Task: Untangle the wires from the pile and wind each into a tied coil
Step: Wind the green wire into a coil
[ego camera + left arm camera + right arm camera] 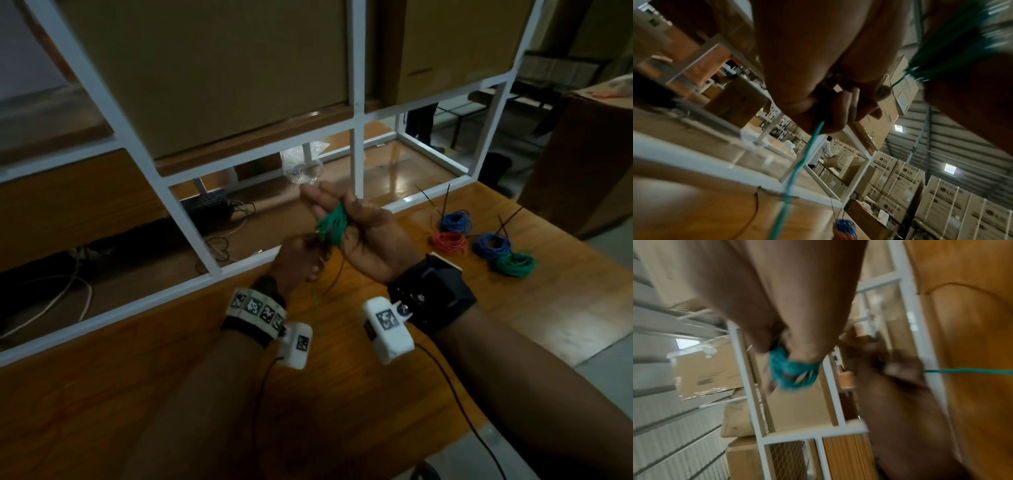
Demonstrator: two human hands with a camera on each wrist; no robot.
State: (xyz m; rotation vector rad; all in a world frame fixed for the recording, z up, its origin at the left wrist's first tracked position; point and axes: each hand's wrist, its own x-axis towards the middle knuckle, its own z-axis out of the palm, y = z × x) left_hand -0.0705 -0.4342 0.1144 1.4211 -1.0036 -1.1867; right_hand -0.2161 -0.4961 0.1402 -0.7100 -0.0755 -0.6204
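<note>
A green wire coil (332, 226) lies across my right hand (346, 219), which is held palm up above the wooden table (137, 394); the thumb pins the coil against the fingers. In the right wrist view the same coil (793, 371) shows wrapped round the fingers, blurred. Just below and left, my left hand (301, 260) is a fist round the loose green strand (318, 315), which hangs toward the table. In the left wrist view, curled fingers (846, 110) grip that strand (797, 165).
Tied coils lie on the table at the right: two blue (455, 221) (492, 245), one red (449, 241), one green (515, 264), with black zip ties (445, 198) sticking up. A white metal rack (191, 219) holding cardboard boxes stands behind the table.
</note>
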